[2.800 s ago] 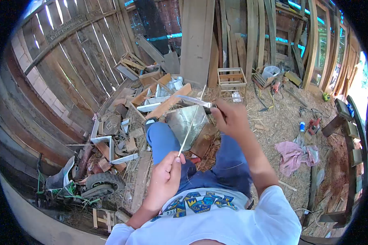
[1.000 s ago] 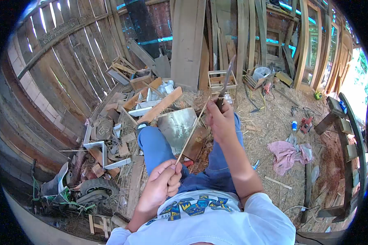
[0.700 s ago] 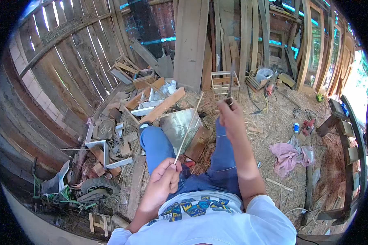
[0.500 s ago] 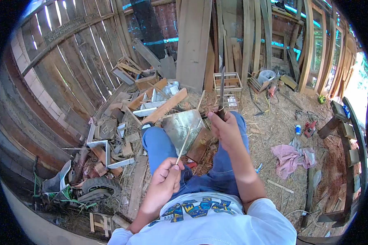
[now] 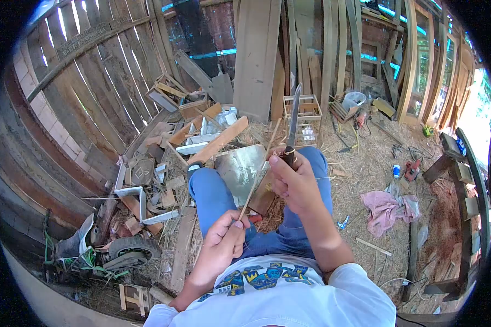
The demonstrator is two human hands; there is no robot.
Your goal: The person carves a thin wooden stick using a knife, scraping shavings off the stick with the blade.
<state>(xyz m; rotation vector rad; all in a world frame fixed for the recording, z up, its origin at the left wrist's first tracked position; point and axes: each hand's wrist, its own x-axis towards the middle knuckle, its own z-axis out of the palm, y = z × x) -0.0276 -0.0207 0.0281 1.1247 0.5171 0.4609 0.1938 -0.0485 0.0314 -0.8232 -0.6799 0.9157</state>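
My left hand [image 5: 223, 238] is closed round the lower end of a thin wooden stick [image 5: 260, 173], which slants up and away over my lap. In my right hand [image 5: 298, 184] is a knife [image 5: 293, 121], gripped by its dark handle with the blade pointing up and away. The knife is just right of the stick, and my right thumb lies close to the stick; whether it touches cannot be made out. Below the hands, between my knees, are a square grey sheet [image 5: 240, 169] and a brown wooden block [image 5: 263, 197].
Scrap wood [image 5: 221, 141] is heaped ahead on the left, near a small wheel [image 5: 135, 248]. A small wooden frame [image 5: 303, 111] stands ahead. On the right lie a pink cloth [image 5: 386, 210], a red tool [image 5: 412, 171] and a wooden rack [image 5: 463, 207]. Boards [image 5: 256, 60] lean on the wall.
My right hand has come slightly down and nearer to the stick, and the knife blade now shows its flat side. The stick leans a little further right. My left hand keeps its hold.
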